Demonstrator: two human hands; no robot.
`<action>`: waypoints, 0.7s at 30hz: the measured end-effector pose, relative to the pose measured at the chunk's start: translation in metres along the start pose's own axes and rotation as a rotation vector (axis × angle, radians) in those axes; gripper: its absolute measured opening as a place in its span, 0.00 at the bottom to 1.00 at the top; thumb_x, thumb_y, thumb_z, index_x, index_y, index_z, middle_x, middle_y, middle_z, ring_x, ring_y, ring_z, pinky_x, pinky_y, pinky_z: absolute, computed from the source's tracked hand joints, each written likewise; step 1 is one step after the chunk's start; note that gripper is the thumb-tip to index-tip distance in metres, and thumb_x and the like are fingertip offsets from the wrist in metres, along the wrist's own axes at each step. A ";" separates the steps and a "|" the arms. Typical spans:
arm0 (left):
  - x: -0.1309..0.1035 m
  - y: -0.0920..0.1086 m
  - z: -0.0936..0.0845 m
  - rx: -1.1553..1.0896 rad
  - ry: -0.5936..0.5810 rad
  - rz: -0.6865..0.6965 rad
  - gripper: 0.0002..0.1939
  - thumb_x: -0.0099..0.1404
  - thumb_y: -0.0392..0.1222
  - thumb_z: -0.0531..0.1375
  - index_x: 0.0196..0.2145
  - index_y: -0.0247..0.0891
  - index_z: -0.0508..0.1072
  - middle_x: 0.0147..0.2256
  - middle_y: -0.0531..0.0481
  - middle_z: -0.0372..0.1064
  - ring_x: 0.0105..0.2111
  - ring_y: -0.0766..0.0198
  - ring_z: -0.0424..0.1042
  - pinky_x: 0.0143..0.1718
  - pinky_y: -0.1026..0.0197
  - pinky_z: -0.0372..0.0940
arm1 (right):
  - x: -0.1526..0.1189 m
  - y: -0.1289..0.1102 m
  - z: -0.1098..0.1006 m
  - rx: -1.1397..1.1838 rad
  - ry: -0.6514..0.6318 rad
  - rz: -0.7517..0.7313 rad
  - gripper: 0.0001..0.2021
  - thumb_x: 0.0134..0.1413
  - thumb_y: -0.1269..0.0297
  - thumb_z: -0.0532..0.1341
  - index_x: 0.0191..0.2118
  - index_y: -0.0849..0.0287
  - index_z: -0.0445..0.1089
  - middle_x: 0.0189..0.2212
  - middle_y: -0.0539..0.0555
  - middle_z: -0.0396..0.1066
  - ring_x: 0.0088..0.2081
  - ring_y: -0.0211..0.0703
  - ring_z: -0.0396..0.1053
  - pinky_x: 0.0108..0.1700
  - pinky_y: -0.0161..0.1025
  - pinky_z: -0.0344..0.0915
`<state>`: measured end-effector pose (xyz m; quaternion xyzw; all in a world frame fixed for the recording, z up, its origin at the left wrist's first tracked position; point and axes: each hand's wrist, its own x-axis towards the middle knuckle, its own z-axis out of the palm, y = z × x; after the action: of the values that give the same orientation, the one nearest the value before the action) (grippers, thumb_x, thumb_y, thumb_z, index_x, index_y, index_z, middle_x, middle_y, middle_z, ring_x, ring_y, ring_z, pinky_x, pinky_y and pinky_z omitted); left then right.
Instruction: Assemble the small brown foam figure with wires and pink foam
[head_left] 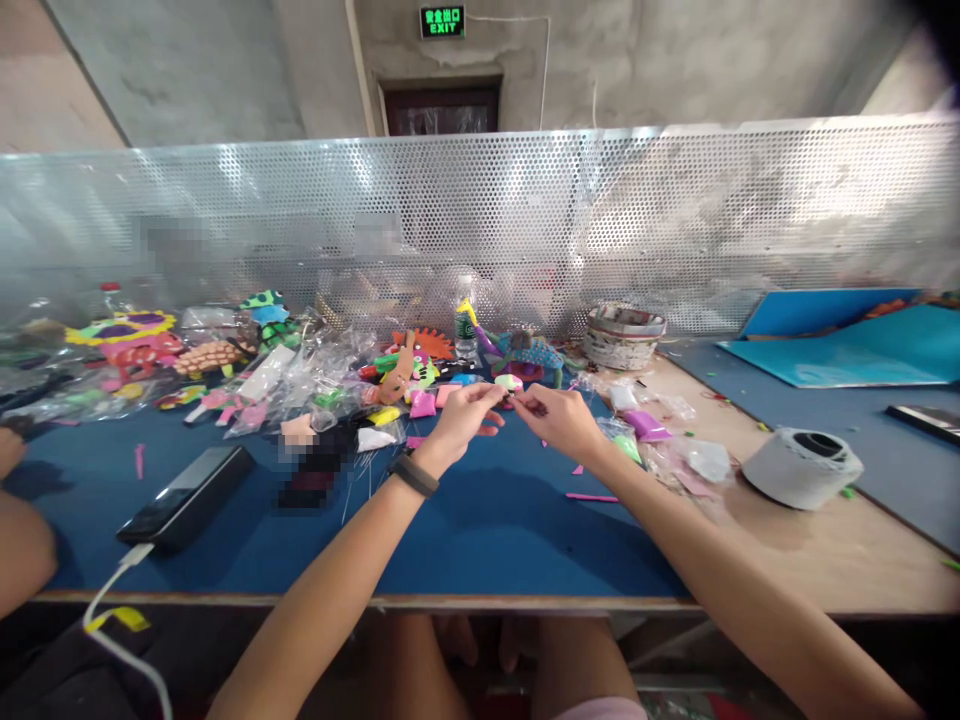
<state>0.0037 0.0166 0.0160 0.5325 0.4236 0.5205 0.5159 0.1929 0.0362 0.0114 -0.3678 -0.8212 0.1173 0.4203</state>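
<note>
My left hand [466,420], with a dark band on its wrist, is held over the blue mat [495,530], thumb and forefinger pinched together. Facing it, my right hand [553,415] is also closed in a pinch. The fingertips of both hands meet at a tiny dark thing too small to name. Just behind them sits a pale green and pink piece [508,382]. Pink clay packets [422,403] lie left of my hands, and a purple packet [646,426] lies to the right. A thin pink strip [591,497] rests below my right forearm.
Colourful clay animals [532,352], plastic bags and a bottle [466,325] line the back by a perforated metal screen [480,200]. A phone on a black block [187,495] is at left, near another person's arm [22,540]. A white roll [801,466] and basket [622,338] are at right.
</note>
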 end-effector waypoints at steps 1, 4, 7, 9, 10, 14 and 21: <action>0.000 0.001 0.000 0.042 -0.007 0.042 0.17 0.61 0.54 0.66 0.40 0.37 0.79 0.37 0.45 0.75 0.24 0.69 0.71 0.19 0.68 0.63 | 0.001 -0.002 0.000 0.088 -0.001 0.058 0.17 0.62 0.49 0.60 0.30 0.57 0.71 0.23 0.53 0.71 0.25 0.39 0.65 0.29 0.37 0.59; 0.000 0.003 -0.001 0.170 -0.040 0.199 0.18 0.64 0.56 0.63 0.39 0.37 0.79 0.30 0.47 0.74 0.22 0.68 0.69 0.17 0.67 0.59 | 0.004 -0.006 -0.003 0.374 -0.119 0.196 0.21 0.59 0.43 0.60 0.30 0.58 0.71 0.19 0.49 0.67 0.20 0.34 0.58 0.23 0.35 0.53; -0.001 0.006 0.000 0.220 -0.048 0.328 0.17 0.66 0.55 0.61 0.38 0.37 0.79 0.29 0.48 0.73 0.21 0.69 0.66 0.19 0.66 0.57 | 0.007 -0.008 -0.008 0.603 -0.284 0.345 0.24 0.59 0.41 0.58 0.34 0.60 0.73 0.19 0.47 0.64 0.17 0.31 0.51 0.20 0.34 0.48; -0.001 0.007 0.000 0.237 -0.033 0.400 0.17 0.67 0.54 0.61 0.38 0.37 0.79 0.30 0.48 0.73 0.21 0.69 0.65 0.21 0.65 0.58 | 0.008 -0.009 -0.009 0.708 -0.376 0.435 0.23 0.59 0.42 0.59 0.38 0.61 0.74 0.20 0.46 0.64 0.17 0.30 0.51 0.19 0.33 0.47; -0.001 0.007 -0.001 0.244 -0.025 0.427 0.17 0.67 0.53 0.61 0.38 0.37 0.79 0.31 0.48 0.74 0.22 0.69 0.65 0.22 0.65 0.59 | 0.007 -0.010 -0.009 0.754 -0.406 0.464 0.23 0.58 0.43 0.60 0.39 0.61 0.74 0.21 0.47 0.64 0.17 0.29 0.51 0.19 0.33 0.47; -0.002 0.006 -0.002 0.272 -0.004 0.459 0.17 0.66 0.54 0.61 0.39 0.36 0.79 0.32 0.48 0.75 0.23 0.68 0.67 0.24 0.65 0.61 | 0.005 -0.012 -0.005 0.958 -0.436 0.523 0.20 0.58 0.45 0.62 0.35 0.61 0.72 0.20 0.46 0.60 0.18 0.29 0.47 0.19 0.32 0.41; -0.002 0.009 -0.002 0.307 0.046 0.479 0.17 0.67 0.54 0.61 0.37 0.36 0.78 0.31 0.48 0.75 0.23 0.68 0.67 0.24 0.66 0.61 | 0.004 -0.009 0.006 1.157 -0.312 0.611 0.17 0.51 0.50 0.70 0.36 0.59 0.75 0.33 0.50 0.68 0.22 0.27 0.48 0.20 0.31 0.37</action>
<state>0.0012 0.0137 0.0241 0.6775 0.3712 0.5690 0.2819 0.1826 0.0334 0.0144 -0.2778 -0.5362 0.7038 0.3741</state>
